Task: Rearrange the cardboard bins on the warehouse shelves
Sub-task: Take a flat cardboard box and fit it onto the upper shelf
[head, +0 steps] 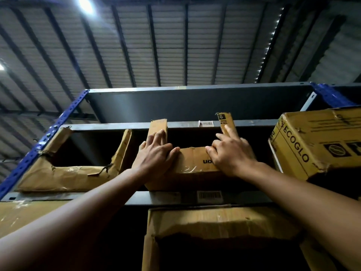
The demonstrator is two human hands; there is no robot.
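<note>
"ECOGLO" printed on the box tilted at the shelf's right end; upside-down letters, partly covered, on the bin; barcode sticker on the shelf's front edge. Grey racking with a blue upright, under a ribbed roof and a bright lamp. Bin mid-shelf at the front edge. Left hand flat, fingers straight, against its left flap and front wall; right hand curled over the front wall's rim, index finger up the right flap.
</note>
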